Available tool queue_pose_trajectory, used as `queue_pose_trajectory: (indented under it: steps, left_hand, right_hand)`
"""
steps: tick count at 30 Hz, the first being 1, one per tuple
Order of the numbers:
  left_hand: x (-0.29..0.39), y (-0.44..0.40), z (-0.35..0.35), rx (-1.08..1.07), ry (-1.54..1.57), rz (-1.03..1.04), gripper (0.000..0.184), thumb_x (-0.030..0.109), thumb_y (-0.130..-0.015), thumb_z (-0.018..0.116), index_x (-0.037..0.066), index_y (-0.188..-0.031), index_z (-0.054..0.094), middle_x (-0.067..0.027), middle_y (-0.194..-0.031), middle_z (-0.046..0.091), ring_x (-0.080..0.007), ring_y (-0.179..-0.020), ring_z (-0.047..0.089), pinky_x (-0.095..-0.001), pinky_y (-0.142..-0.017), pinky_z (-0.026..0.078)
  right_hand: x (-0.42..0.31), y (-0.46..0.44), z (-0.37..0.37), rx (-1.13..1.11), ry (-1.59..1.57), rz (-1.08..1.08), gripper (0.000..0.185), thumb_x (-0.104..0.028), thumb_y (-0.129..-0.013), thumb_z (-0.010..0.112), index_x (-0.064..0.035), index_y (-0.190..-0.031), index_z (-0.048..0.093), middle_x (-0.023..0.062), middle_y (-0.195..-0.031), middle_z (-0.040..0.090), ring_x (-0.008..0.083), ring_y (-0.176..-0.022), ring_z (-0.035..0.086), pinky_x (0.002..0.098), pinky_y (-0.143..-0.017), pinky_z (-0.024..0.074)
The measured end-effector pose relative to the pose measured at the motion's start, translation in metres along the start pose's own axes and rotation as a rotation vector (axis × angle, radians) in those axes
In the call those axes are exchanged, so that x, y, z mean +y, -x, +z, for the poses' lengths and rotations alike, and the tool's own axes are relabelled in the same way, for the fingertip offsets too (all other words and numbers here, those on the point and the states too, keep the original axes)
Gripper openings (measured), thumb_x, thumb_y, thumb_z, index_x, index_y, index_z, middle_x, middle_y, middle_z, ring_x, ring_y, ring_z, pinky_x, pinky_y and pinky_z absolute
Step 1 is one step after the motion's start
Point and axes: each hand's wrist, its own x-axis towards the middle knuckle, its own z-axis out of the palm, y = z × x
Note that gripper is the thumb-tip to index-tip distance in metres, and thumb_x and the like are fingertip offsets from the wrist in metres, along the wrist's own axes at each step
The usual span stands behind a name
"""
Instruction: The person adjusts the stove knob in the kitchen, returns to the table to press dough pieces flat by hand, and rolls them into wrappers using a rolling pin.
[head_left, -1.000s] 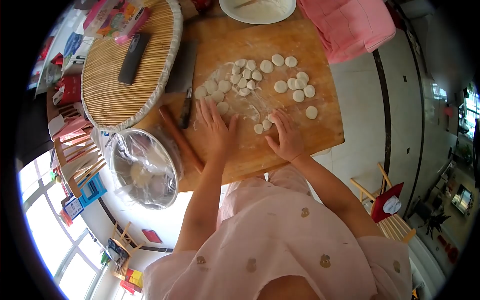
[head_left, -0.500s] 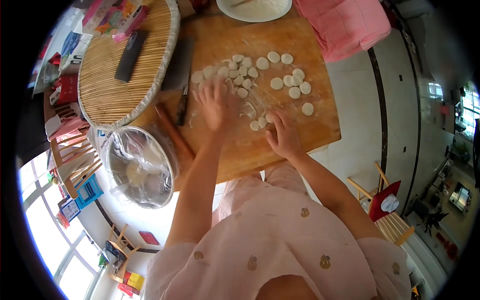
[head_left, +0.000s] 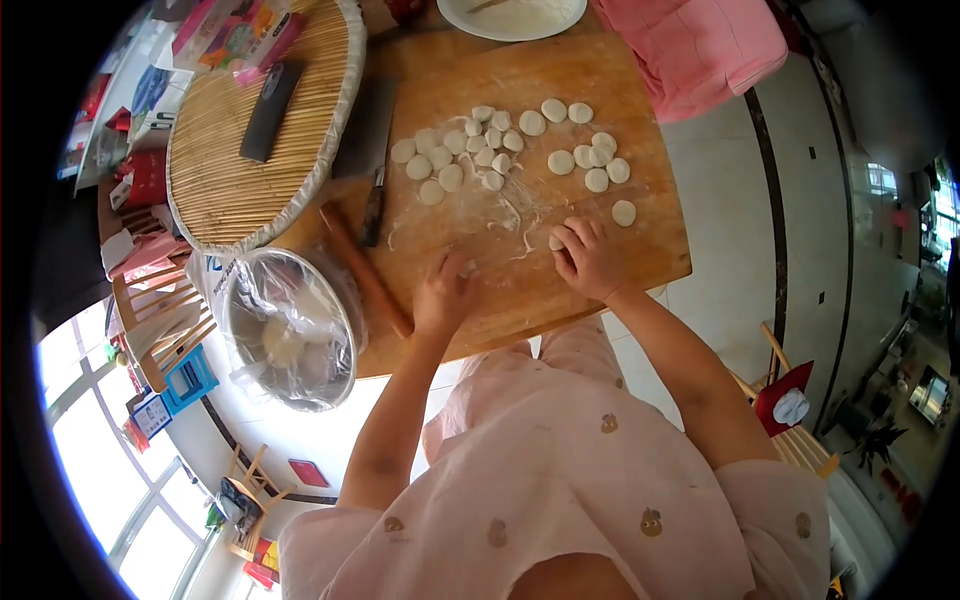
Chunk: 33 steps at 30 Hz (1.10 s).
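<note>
Spreading before me, the wooden tabletop (head_left: pixel 650 260) is only patchily floured, so soft pieces could stick. At its left side lies a cleaver (head_left: pixel 374 210), handle toward the near edge; a careless reach might nick skin. The rolling pin (head_left: pixel 365 270) slants nearby and could roll if bumped. The left hand (head_left: pixel 444 292) is curled, a pale bit (head_left: pixel 471 268) at its fingertips; I cannot tell whether it grips that. The right hand (head_left: pixel 590 262) is bent round a small dough piece (head_left: pixel 556 243) near the middle; hard pressing could misshape it. Beyond, two flattened rounds (head_left: pixel 600 157) overlap and might bond.
</note>
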Motion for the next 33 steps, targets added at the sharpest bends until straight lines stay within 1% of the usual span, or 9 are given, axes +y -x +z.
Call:
queue_pose_trajectory:
  steps: [6, 9, 15, 18, 20, 22, 24, 25, 33]
  left_hand:
    - [0.012, -0.040, 0.022, 0.077, -0.457, 0.093, 0.081, 0.036, -0.088, 0.071, 0.006, -0.155, 0.036, -0.0140, -0.159, 0.037, -0.0297, -0.151, 0.031, -0.0526, -0.121, 0.026]
    - [0.004, -0.048, 0.035, -0.038, -0.374, 0.028, 0.093, 0.052, -0.089, 0.065, 0.007, -0.161, 0.026, -0.0125, -0.169, 0.021, -0.0292, -0.157, 0.016, -0.0565, -0.124, 0.012]
    - [0.011, -0.053, 0.031, -0.091, -0.500, -0.021, 0.099, 0.063, -0.088, 0.059, 0.007, -0.162, 0.024, -0.0084, -0.170, 0.020, -0.0261, -0.157, 0.015, -0.0568, -0.124, 0.010]
    - [-0.001, -0.047, 0.042, 0.036, -0.493, 0.061, 0.099, 0.064, -0.089, 0.057, 0.007, -0.162, 0.021, -0.0144, -0.170, 0.017, -0.0323, -0.158, 0.010, -0.0591, -0.124, 0.009]
    - [0.025, -0.066, 0.068, 0.355, 0.023, -0.261, 0.096, 0.054, -0.088, 0.063, 0.005, -0.160, 0.023, -0.0206, -0.165, 0.024, -0.0388, -0.154, 0.017, -0.0591, -0.122, 0.014]
    - [0.040, -0.065, 0.078, 0.452, 0.198, -0.355, 0.093, 0.043, -0.085, 0.069, 0.004, -0.157, 0.026, -0.0253, -0.157, 0.032, -0.0436, -0.147, 0.026, -0.0587, -0.120, 0.019]
    - [0.065, -0.092, 0.059, 0.419, 0.017, -0.202, 0.091, 0.031, -0.082, 0.076, 0.002, -0.154, 0.029, -0.0285, -0.147, 0.040, -0.0469, -0.138, 0.035, -0.0579, -0.116, 0.025]
    - [0.069, -0.106, 0.054, 0.433, -0.020, -0.183, 0.078, 0.013, -0.078, 0.077, 0.002, -0.145, 0.039, -0.0214, -0.128, 0.053, -0.0419, -0.120, 0.048, -0.0529, -0.107, 0.036]
    - [0.005, -0.042, 0.022, 0.110, 0.100, -0.192, 0.029, 0.003, -0.083, 0.071, 0.007, -0.110, 0.063, -0.0161, -0.102, 0.060, -0.0377, -0.095, 0.060, -0.0473, -0.079, 0.051]
  right_hand:
    - [-0.001, 0.001, -0.003, -0.008, 0.065, 0.064, 0.047, -0.024, -0.085, 0.069, -0.0123, -0.128, 0.056, 0.0105, -0.126, 0.054, 0.0333, -0.116, 0.052, 0.0468, -0.101, 0.0440]
    - [0.000, -0.001, -0.001, 0.003, 0.067, 0.074, 0.051, -0.027, -0.085, 0.070, -0.0125, -0.131, 0.054, 0.0105, -0.127, 0.053, 0.0326, -0.116, 0.052, 0.0472, -0.104, 0.0421]
    - [-0.001, -0.008, -0.002, -0.025, 0.037, 0.070, 0.053, -0.028, -0.085, 0.071, -0.0116, -0.132, 0.055, 0.0108, -0.129, 0.053, 0.0320, -0.118, 0.052, 0.0472, -0.107, 0.0400]
    - [-0.004, -0.003, -0.004, -0.020, 0.063, 0.068, 0.052, -0.028, -0.085, 0.071, -0.0113, -0.132, 0.055, 0.0109, -0.129, 0.053, 0.0321, -0.118, 0.052, 0.0477, -0.106, 0.0397]
    - [0.000, -0.005, -0.002, -0.007, 0.105, 0.052, 0.054, -0.030, -0.085, 0.071, -0.0113, -0.132, 0.054, 0.0102, -0.128, 0.053, 0.0308, -0.119, 0.051, 0.0488, -0.108, 0.0387]
    - [-0.002, -0.006, -0.004, 0.015, 0.100, 0.067, 0.054, -0.030, -0.085, 0.071, -0.0119, -0.132, 0.054, 0.0101, -0.129, 0.053, 0.0314, -0.120, 0.051, 0.0491, -0.108, 0.0383]
    - [-0.003, -0.003, -0.005, 0.007, 0.102, 0.064, 0.053, -0.030, -0.085, 0.071, -0.0122, -0.132, 0.054, 0.0100, -0.129, 0.052, 0.0322, -0.121, 0.050, 0.0495, -0.108, 0.0378]
    - [-0.001, -0.003, -0.002, 0.003, 0.113, 0.065, 0.053, -0.030, -0.085, 0.071, -0.0123, -0.132, 0.054, 0.0099, -0.129, 0.052, 0.0326, -0.121, 0.050, 0.0497, -0.109, 0.0376]
    - [-0.002, -0.003, -0.001, 0.017, 0.045, 0.096, 0.051, -0.029, -0.085, 0.071, -0.0116, -0.130, 0.055, 0.0093, -0.130, 0.051, 0.0327, -0.121, 0.049, 0.0501, -0.109, 0.0375]
